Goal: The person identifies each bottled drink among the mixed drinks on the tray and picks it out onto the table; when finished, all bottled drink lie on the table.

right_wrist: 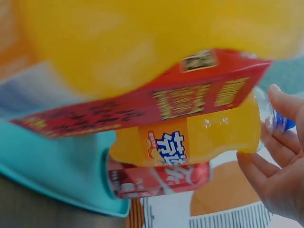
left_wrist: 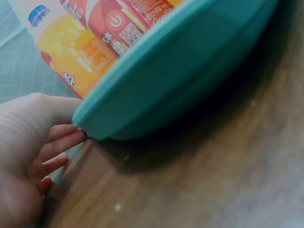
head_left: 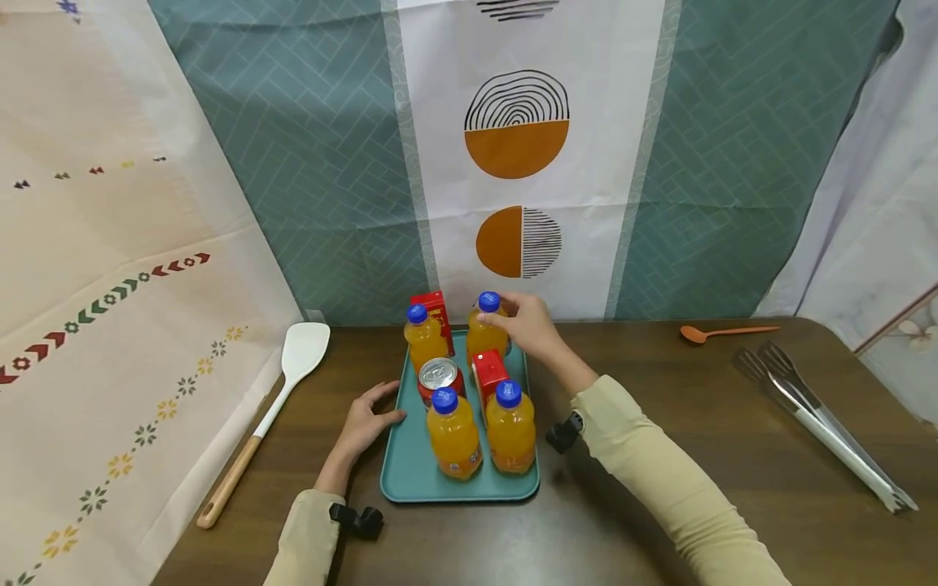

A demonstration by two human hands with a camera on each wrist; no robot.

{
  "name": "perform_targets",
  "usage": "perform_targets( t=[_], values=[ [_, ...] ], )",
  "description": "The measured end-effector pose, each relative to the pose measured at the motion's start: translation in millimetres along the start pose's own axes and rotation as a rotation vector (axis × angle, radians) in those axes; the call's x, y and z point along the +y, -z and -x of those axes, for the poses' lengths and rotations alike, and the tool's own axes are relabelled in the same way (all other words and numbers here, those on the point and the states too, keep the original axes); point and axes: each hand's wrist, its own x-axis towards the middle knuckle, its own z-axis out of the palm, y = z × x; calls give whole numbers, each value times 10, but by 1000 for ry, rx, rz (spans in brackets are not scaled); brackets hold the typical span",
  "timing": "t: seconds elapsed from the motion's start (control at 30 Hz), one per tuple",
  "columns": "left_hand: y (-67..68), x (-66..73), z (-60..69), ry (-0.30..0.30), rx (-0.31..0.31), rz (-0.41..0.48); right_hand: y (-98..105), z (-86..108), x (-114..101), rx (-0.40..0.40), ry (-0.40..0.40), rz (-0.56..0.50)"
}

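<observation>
My right hand (head_left: 529, 327) pinches the neck of an orange soda bottle (head_left: 484, 342) with a blue cap at the tray's far right. In the right wrist view, the thumb and fingers of that hand (right_wrist: 285, 147) close around the bottle's neck, and a red can (right_wrist: 161, 180) stands beside the bottle. My left hand (head_left: 365, 422) holds the left rim of the teal tray (head_left: 410, 486); its thumb and fingers meet the rim in the left wrist view. Also on the tray are three more orange bottles (head_left: 454, 439), two red boxes (head_left: 489, 373) and a soda can (head_left: 438, 374).
A white spatula (head_left: 304, 350) with a wooden handle lies left of the tray. On the right are an orange spoon (head_left: 696, 334) and metal tongs (head_left: 828, 431). Patterned cloth (head_left: 330, 203) hangs behind the wooden table (head_left: 623, 391).
</observation>
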Motion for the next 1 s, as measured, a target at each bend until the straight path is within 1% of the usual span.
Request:
perform_targets(
  t=[0.13, 0.23, 0.5, 0.67, 0.77, 0.87, 1.0],
  values=[
    [-29, 29, -50, -17, 0, -8, 146, 21, -87, 67, -33, -71],
    [-53, 52, -72, -14, -12, 5, 263, 48, -152, 123, -48, -92],
    [-70, 53, -76, -17, -18, 36, 522, 152, -261, 235, -19, -154],
    [-47, -7, -61, -14, -9, 18, 647, 205, -258, 309, -18, -194],
    [-12, -31, -42, -9, 1, 0, 723, 218, -226, 346, -12, -190],
    [12, -40, -22, -12, 1, -13, 821, 255, -182, 373, -30, -170],
    [4, -35, -1, -19, -1, -22, 974, 311, -114, 422, -75, -153]
  ],
)
